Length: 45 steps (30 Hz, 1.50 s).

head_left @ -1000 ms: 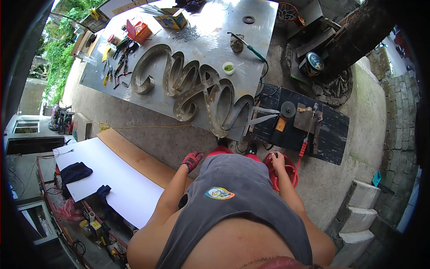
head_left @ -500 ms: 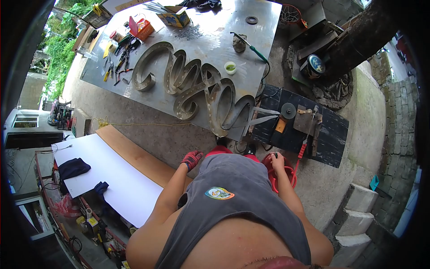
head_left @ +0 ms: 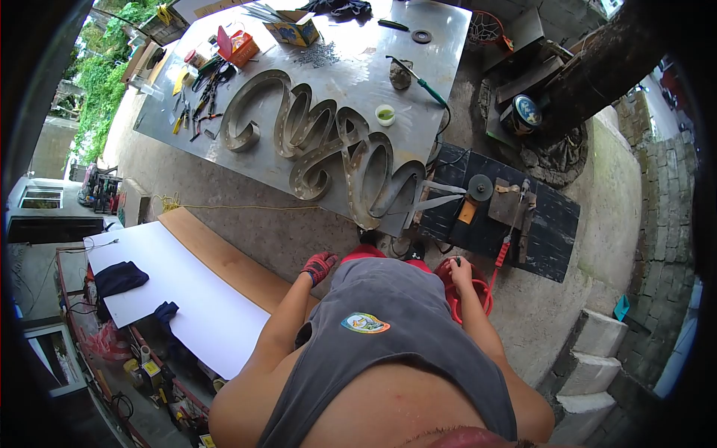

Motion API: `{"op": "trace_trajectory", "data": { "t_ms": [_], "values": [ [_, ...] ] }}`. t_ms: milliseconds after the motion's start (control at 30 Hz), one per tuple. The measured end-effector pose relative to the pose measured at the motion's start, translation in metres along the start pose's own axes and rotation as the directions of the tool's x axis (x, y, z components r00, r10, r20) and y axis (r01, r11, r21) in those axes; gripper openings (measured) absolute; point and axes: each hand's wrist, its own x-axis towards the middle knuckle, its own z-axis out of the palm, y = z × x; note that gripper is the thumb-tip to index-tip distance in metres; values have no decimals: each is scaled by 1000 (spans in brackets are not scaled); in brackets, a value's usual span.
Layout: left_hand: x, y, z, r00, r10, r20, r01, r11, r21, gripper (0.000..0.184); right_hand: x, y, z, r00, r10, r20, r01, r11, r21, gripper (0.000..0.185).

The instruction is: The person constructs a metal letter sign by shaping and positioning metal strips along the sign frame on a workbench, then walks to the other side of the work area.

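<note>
My left hand (head_left: 320, 267), in a red and dark work glove, hangs beside my hip with its fingers loosely extended and nothing visible in it. Bare, my right hand (head_left: 461, 270) is closed round a small dark part that I cannot make out, just over a red rounded object (head_left: 447, 278) with a red hose (head_left: 488, 299). Ahead of me, large metal script lettering (head_left: 347, 149), made of bent strip, stands on the metal table (head_left: 224, 168). A soldering iron (head_left: 427, 88) with a green handle rests against a stone (head_left: 400, 74).
Right of the lettering, a black side table (head_left: 549, 257) carries an angle grinder (head_left: 478, 190) and a torch (head_left: 515, 216) with a red handle. Pliers (head_left: 213, 78) and other tools lie at the table's left. A white board (head_left: 202, 306) is at my left; concrete steps (head_left: 597, 358) are at right.
A slim black object now shows near the round disc at the table's far edge; it was not visible before. My right hand has shifted slightly. The lettering has not moved.
</note>
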Motion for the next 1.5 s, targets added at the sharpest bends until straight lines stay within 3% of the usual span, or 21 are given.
{"op": "trace_trajectory", "data": {
  "t_ms": [733, 1500],
  "values": [
    [-9, -1, 0, 999, -51, 18, 51, 999, -1, 45, -8, -10, -4, 999, 1, 47, 3, 996, -87, 16],
    [7, -24, 3, 999, 30, -20, -28, 996, 88, 43, -5, 12, 3, 998, 35, 45, -35, 999, 0, 14]
  ]
}}
